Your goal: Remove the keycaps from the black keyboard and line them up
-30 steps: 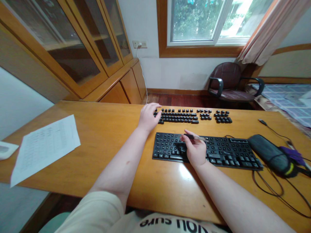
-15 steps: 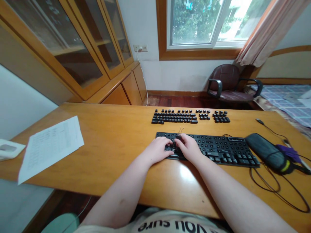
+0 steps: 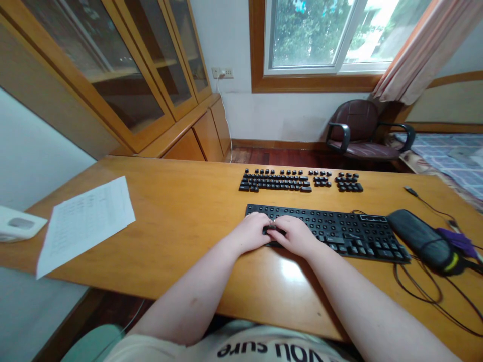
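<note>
A black keyboard (image 3: 339,229) lies on the desk under my hands. Most of its keycaps are off, with a group still on toward the lower right. My left hand (image 3: 254,232) and my right hand (image 3: 296,234) meet over its left part, fingertips pinched together. Between them shows a small dark piece, the handle of a wire keycap puller (image 3: 274,229), gripped by my right hand. The left fingers close at its other end; what they hold there is hidden. Removed keycaps (image 3: 277,182) stand in rows behind the keyboard, in keyboard order.
A dark pouch (image 3: 420,241) and a purple item (image 3: 457,242) lie right of the keyboard, with a looped cable (image 3: 418,296) in front. Printed sheets (image 3: 88,221) and a white device (image 3: 20,224) are at the left of the desk (image 3: 181,201). An armchair (image 3: 356,128) stands beyond.
My hands have drawn closer together and the puller has turned from wires pointing up to lying flatter between my fingers. The view has shifted slightly.
</note>
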{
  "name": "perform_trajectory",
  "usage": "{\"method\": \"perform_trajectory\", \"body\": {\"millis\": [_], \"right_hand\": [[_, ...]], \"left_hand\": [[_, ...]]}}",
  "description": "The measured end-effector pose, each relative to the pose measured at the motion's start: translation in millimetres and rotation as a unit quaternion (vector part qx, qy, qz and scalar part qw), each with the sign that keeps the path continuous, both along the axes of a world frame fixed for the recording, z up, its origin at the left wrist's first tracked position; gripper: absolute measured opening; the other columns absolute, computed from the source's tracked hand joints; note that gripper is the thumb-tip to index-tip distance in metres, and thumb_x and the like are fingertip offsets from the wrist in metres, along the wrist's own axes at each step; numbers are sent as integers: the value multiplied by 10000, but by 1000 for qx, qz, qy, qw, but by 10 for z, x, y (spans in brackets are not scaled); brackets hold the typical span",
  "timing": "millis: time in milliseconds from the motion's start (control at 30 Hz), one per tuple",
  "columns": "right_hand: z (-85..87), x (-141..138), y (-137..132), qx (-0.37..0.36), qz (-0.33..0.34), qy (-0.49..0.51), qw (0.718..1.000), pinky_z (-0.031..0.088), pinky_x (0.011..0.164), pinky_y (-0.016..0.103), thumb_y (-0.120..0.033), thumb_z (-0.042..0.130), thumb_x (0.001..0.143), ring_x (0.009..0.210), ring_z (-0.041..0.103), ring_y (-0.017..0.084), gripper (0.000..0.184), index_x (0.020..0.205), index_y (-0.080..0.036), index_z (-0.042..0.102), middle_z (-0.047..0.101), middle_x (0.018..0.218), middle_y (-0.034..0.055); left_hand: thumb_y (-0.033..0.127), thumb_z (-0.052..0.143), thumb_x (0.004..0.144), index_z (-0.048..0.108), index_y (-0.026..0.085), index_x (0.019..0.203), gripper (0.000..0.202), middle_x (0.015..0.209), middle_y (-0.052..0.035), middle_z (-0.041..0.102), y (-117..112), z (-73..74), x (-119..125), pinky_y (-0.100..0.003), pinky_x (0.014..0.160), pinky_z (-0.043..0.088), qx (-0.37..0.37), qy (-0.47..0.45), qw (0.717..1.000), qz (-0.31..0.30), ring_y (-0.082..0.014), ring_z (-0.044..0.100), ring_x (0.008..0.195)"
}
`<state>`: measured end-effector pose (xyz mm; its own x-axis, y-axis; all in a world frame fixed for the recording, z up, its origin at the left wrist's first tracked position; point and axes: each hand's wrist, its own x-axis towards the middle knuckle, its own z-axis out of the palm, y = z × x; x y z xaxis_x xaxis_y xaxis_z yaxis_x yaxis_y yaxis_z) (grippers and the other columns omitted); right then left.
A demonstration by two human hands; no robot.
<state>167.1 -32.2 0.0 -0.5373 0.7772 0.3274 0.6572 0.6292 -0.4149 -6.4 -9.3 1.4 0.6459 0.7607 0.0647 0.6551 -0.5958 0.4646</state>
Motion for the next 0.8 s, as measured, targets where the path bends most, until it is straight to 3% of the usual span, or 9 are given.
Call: {"method": "perform_trajectory", "body": {"millis": [100,233,400,600,800], "right_hand": [[-41,8,-29,68,19,-47,996,396,628,269,-311,457,895,669,565,168,222,811,-178,613,638,702,52],[-106,7,-27,98,-29,-45,994,406,642,274,-298,425,915,656,590,171,252,830,-154,614,660,714,65],[-127,-10,9,58,-91,-31,994,399,613,257,-293,436,912,605,583,159,285,698,-170,578,635,652,48],[-77,-3,39,-20,-100,16,995,393,588,243,-302,461,896,603,577,155,286,658,-186,569,626,643,31],[-60,37,82,-86,-154,111,978,423,596,251,-306,458,882,641,605,166,280,683,-191,618,662,666,32]], "left_hand": [[221,625,689,625,184,757,77,794,-29,614,-14,-22,20,-303,779,423,20,-6,1000,4,-188,542,802],[202,605,713,613,180,765,57,820,-38,625,-14,-39,61,-313,795,426,31,-10,999,12,-190,546,816],[308,622,748,609,169,729,142,785,-47,623,22,-59,82,-320,773,442,19,1,1000,18,-197,553,794],[356,640,739,637,164,747,192,794,-58,619,19,-80,77,-324,765,450,25,-2,999,41,-203,562,807],[355,621,769,675,203,914,217,864,-45,659,32,-76,64,-320,798,444,8,-34,999,14,-198,580,847]]}}
